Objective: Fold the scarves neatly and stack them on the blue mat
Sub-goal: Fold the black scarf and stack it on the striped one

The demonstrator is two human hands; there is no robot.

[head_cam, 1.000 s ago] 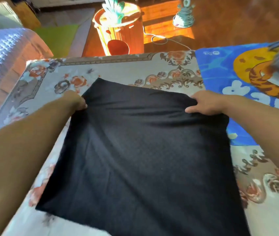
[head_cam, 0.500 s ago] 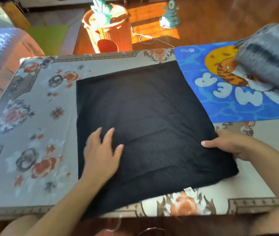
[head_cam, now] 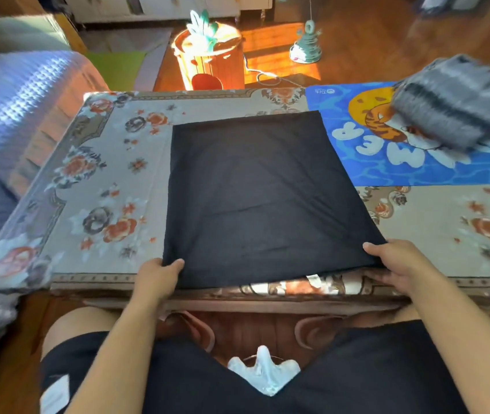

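Underneath, floral tablecloth; beyond, sunlit wooden floor.

Both forearms enter from the lower edge of the frame and converge toward centre. Left hand, lower centre-left: fingers curled, thumb on top, closed in a pinch grip. Right hand, lower centre-right: knuckles up, fingers curled under, likewise closed.
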